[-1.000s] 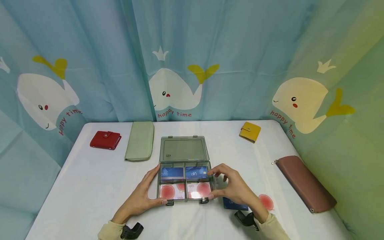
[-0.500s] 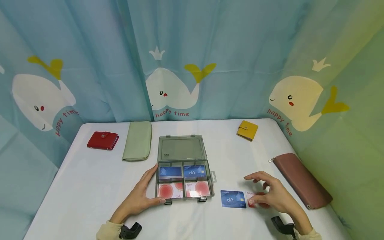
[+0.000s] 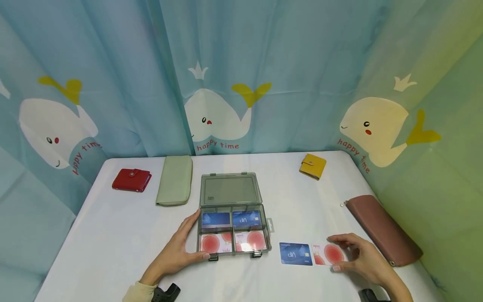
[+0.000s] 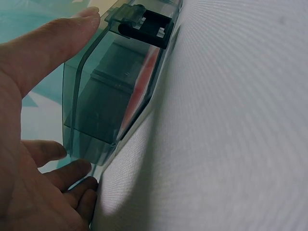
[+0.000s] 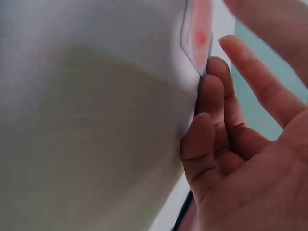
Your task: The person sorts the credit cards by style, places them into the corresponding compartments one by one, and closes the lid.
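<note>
An opened grey see-through plastic storage box [image 3: 268, 243] stands mid-table in the head view, lid folded back. Its compartments hold blue cards [image 3: 216, 219] and pink-and-white cards [image 3: 250, 240]. My left hand [image 3: 177, 247] rests along the box's left side, thumb at the front edge beside a black latch [image 4: 149, 29]. To the right of the box a blue VIP card [image 3: 296, 254] lies flat. Beside it is a pink-and-white card [image 3: 323, 254], and my right hand [image 3: 362, 258] spans its right end, fingertips right at its edges. The right wrist view has that card's corner near the fingertips.
Behind the box lie a red snap wallet [image 3: 131, 180], a pale green wallet [image 3: 174, 180] and a small yellow wallet [image 3: 312, 166]. A brown zip pouch [image 3: 383, 230] lies right of my right hand. A whale-print curtain [image 3: 302, 63] surrounds the white table [image 3: 113, 235].
My right hand has left the box's right side and moved right, past the blue card, to the pink-and-white card's right end. My left hand has stayed at the box.
</note>
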Tool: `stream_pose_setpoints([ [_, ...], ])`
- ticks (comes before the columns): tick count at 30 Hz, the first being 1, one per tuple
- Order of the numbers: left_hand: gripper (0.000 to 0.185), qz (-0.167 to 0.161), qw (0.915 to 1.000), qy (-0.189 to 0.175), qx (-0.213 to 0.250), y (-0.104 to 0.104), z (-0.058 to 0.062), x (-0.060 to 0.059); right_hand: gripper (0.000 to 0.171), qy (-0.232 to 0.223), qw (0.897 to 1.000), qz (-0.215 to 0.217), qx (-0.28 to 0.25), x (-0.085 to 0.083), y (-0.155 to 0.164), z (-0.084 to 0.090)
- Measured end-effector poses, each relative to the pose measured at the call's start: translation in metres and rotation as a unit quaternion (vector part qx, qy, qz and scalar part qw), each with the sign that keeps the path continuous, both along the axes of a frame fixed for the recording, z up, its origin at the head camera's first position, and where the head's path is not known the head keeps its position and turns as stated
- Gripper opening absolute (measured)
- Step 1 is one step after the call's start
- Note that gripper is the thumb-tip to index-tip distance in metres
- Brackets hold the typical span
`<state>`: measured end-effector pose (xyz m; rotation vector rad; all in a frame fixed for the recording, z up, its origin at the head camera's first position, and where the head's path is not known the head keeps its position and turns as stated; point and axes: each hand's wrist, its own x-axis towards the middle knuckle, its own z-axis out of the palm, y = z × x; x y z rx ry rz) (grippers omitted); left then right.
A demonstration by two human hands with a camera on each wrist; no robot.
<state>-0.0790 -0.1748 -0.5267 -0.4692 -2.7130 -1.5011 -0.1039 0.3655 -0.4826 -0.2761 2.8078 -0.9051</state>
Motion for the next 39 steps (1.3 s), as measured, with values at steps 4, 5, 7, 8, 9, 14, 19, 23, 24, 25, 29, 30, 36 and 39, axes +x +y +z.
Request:
stream_pose_setpoints([
  [4,0.12,0.001,1.0,-0.002,0.003,0.001,-0.001,0.0,0.068,0.001,1.0,-0.017,0.006,-0.001,0.0,-0.001],
  [5,0.121,0.001,1.0,-0.002,0.004,0.001,0.0,0.0,0.068,0.0,1.0,-0.021,0.008,-0.001,0.0,-0.001],
  [7,0.121,0.001,1.0,-0.001,0.004,0.001,-0.001,0.0,0.065,-0.004,1.0,-0.025,0.015,-0.002,-0.001,0.0],
  [8,0.121,0.001,1.0,-0.001,0.002,0.001,-0.001,0.0,0.063,-0.007,1.0,-0.025,0.018,-0.002,-0.001,0.0],
  [9,0.121,0.002,1.0,0.0,0.001,0.001,-0.001,0.0,0.062,-0.01,0.999,-0.024,0.021,-0.003,-0.001,0.001],
  [14,0.121,0.0,1.0,0.001,-0.001,0.001,-0.001,0.0,0.058,-0.016,0.999,-0.005,0.038,-0.006,0.0,0.005],
  [19,0.121,0.0,1.0,0.003,0.001,0.001,-0.002,0.0,0.06,-0.018,0.999,0.002,0.041,-0.009,-0.002,0.008],
  [23,0.121,0.001,1.0,0.005,-0.002,0.0,-0.002,0.0,0.063,-0.032,0.999,-0.012,0.035,-0.008,-0.003,0.008],
  [24,0.121,0.001,1.0,0.005,-0.002,0.0,-0.002,0.0,0.063,-0.035,0.999,-0.016,0.029,-0.007,-0.003,0.008],
  [25,0.121,0.002,1.0,0.004,-0.002,0.0,-0.002,0.0,0.064,-0.036,0.999,-0.016,0.026,-0.006,-0.002,0.008],
  [29,0.121,0.005,1.0,-0.001,-0.001,0.0,-0.001,0.0,0.064,-0.048,0.999,-0.009,0.016,-0.004,0.0,0.009],
  [30,0.121,0.005,1.0,-0.001,-0.002,0.0,-0.001,0.0,0.064,-0.049,0.999,-0.005,0.016,-0.004,0.001,0.009],
  [36,0.121,0.003,1.0,-0.001,-0.002,0.0,-0.001,0.0,0.074,-0.046,0.998,0.021,0.021,-0.001,0.007,0.007],
  [39,0.121,0.002,1.0,-0.003,-0.001,0.0,-0.001,-0.001,0.076,-0.019,0.999,0.032,0.008,0.002,0.009,0.003],
])
